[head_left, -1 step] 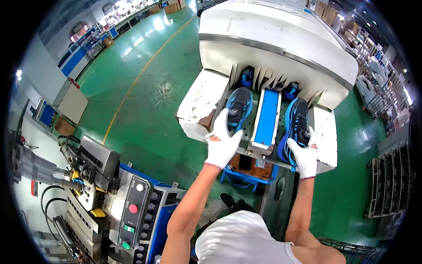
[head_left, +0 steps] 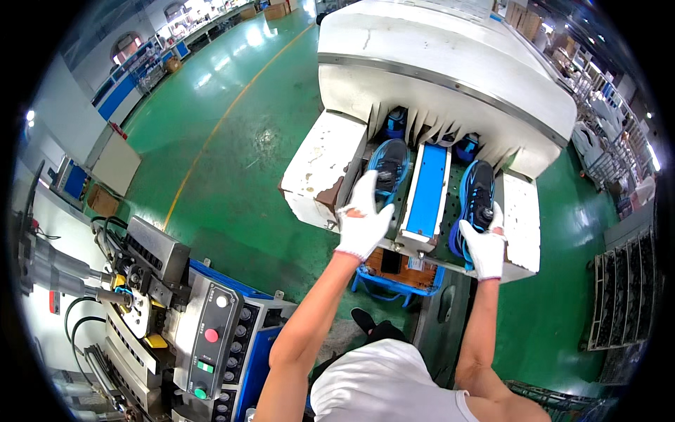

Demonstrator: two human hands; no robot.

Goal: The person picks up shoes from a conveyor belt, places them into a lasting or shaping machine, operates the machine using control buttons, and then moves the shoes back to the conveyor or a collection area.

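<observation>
My left hand (head_left: 364, 224), in a white glove, spans the near end of a black sneaker with blue edging (head_left: 390, 163), fingers along its left side and thumb to its right. In another white glove, my right hand (head_left: 485, 247) grips the near end of a second black and blue sneaker (head_left: 480, 188), with thumb and fingers on opposite sides. Both sneakers lie lengthwise in two lanes at the mouth of a white machine (head_left: 436, 77). A blue-topped divider (head_left: 428, 190) runs between the lanes. Fingertips are partly hidden against the shoes.
Hanging flaps (head_left: 422, 123) cover the machine's opening, with more blue shoes (head_left: 467, 146) beneath them. A blue-rimmed bin (head_left: 401, 290) sits below the front edge. To the left stands a machine with a button panel (head_left: 212, 336); a dark rack (head_left: 622, 288) is at right.
The left sneaker and my left hand have shifted slightly to the right. The right sneaker has moved a little to the right, with my hand still at its near end.
</observation>
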